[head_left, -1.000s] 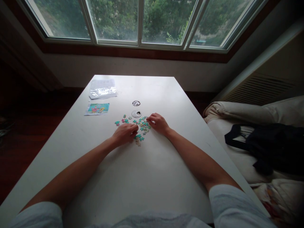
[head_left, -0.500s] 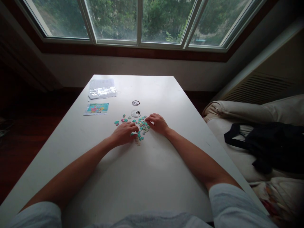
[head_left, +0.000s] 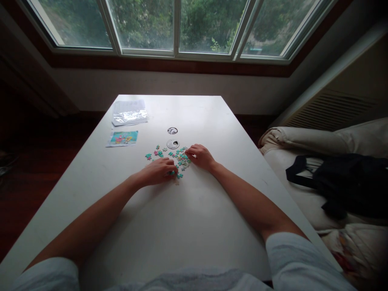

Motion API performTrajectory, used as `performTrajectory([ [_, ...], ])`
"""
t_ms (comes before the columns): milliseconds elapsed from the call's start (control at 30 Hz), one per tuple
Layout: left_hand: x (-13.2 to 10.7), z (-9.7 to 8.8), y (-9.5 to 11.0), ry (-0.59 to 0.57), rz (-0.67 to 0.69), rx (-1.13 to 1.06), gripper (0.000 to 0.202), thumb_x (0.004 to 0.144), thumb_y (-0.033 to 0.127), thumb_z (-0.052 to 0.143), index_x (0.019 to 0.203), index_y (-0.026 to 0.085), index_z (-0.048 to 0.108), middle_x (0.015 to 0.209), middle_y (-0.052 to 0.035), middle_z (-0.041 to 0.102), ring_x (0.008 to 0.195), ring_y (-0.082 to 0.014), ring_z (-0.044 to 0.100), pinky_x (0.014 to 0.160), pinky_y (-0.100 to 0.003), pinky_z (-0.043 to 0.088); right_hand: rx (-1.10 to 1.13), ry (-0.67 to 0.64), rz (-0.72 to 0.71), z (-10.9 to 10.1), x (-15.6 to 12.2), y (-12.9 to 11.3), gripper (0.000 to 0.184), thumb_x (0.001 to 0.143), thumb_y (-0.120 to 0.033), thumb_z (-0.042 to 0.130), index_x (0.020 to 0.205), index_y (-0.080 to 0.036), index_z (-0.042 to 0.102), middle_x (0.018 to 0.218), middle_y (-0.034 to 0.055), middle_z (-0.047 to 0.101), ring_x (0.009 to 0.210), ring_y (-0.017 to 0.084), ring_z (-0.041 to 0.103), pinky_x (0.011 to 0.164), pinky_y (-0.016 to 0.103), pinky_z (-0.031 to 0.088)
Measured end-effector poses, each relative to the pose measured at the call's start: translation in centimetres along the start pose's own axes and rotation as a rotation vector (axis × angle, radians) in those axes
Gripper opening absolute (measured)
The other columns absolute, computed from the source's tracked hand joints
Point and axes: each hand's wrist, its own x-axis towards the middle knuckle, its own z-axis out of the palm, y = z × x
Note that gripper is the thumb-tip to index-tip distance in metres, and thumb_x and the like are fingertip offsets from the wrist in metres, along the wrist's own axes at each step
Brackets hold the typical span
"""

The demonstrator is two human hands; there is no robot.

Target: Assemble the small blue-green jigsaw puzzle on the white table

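- Resting on a white counter [head_left: 188, 226], both forearms reach forward from pale short sleeves toward the middle of the surface.
- The counter is rectangular, plain and matte, lit from the far end, where it stands just short of a pale wall.
- A wide window [head_left: 178, 24] with white frames runs above that wall; green trees show through the glass.
- Loose puzzle pieces [head_left: 182, 158], mostly teal, pink and cream, lie in a small scatter at the counter's centre, between the two hands.
- The left hand [head_left: 157, 171] lies palm down on the near left part of the scatter. Its grip is curled over the pieces; whether it pinches one cannot be told.
- The right hand [head_left: 201, 157] touches the right edge of the scatter. Its grip is drawn together at the fingertips; a held piece cannot be made out.
- Two small round discs [head_left: 172, 144] sit just beyond the pieces, one behind the other.
- A printed picture card [head_left: 122, 138] lies at far left, with a clear plastic bag [head_left: 129, 112] just beyond it.
- A dark wooden floor [head_left: 36, 161] lies to the left.
- To the right stands a cream sofa [head_left: 303, 141] carrying a black bag [head_left: 348, 182], with a slatted vent [head_left: 330, 111] behind it.
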Motion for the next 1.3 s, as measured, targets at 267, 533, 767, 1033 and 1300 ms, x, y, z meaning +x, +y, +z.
performTrajectory([
  [267, 0.0, -0.2, 0.3, 0.0, -0.018, -0.004, 0.009, 0.089, 0.016, 0.055, 0.087, 0.022, 0.061, 0.092, -0.0034, 0.062, 0.09, -0.0186, 0.057, 0.083, -0.03, 0.042, 0.015, 0.012, 0.001, 0.2, 0.0, 0.2, 0.023, 0.1, -0.031, 0.051, 0.096, -0.024, 0.073, 0.087, 0.0049, 0.07, 0.086, 0.019, 0.059, 0.088, 0.033, 0.043],
  [533, -0.7, -1.6, 0.8, -0.087, 0.001, -0.038, 0.012, 0.08, 0.01, 0.055, 0.082, 0.021, 0.058, 0.087, -0.0027, 0.062, 0.082, -0.0173, 0.057, 0.077, -0.028, 0.041, 0.004, 0.013, -0.06, -0.5, 0.1, -0.8, 0.026, 0.1, -0.032, 0.049, 0.088, -0.023, 0.069, 0.082, 0.0047, 0.067, 0.081, 0.018, 0.056, 0.084, 0.031, 0.041],
  [767, -1.4, -2.5, 0.3, -0.177, -0.094, 0.021, 0.008, 0.082, 0.027, 0.064, 0.078, 0.021, 0.061, 0.08, -0.0011, 0.065, 0.074, -0.0172, 0.058, 0.068, -0.029, 0.036, 0.074, -0.27, -0.254, -2.1, -0.1, -5.6, 0.035, 0.096, -0.042, 0.056, 0.068, -0.021, 0.057, 0.068, 0.0007, 0.06, 0.065, 0.013, 0.05, 0.068, 0.027, 0.033],
  [1033, -1.5, -2.0, 0.7, -0.199, -0.127, 0.072, 0.006, 0.083, 0.027, 0.063, 0.081, 0.021, 0.062, 0.081, -0.0013, 0.068, 0.074, -0.018, 0.06, 0.066, -0.029, 0.034, -0.027, -0.468, -0.289, -2.4, -0.8, -9.4, 0.019, 0.091, -0.04, 0.064, 0.085, -0.022, 0.065, 0.078, 0.0027, 0.07, 0.071, 0.015, 0.057, 0.065, 0.027, 0.028],
  [1300, -1.2, -2.7, 0.8, -0.167, -0.107, 0.101, 0.013, 0.089, 0.022, 0.054, 0.079, 0.02, 0.063, 0.083, -0.0032, 0.069, 0.078, -0.0185, 0.062, 0.069, -0.029, 0.037, -0.13, -0.429, -0.336, -1.9, -0.7, -9.8, 0.017, 0.095, -0.028, 0.053, 0.087, -0.019, 0.064, 0.078, 0.0061, 0.07, 0.073, 0.017, 0.058, 0.068, 0.029, 0.031],
])
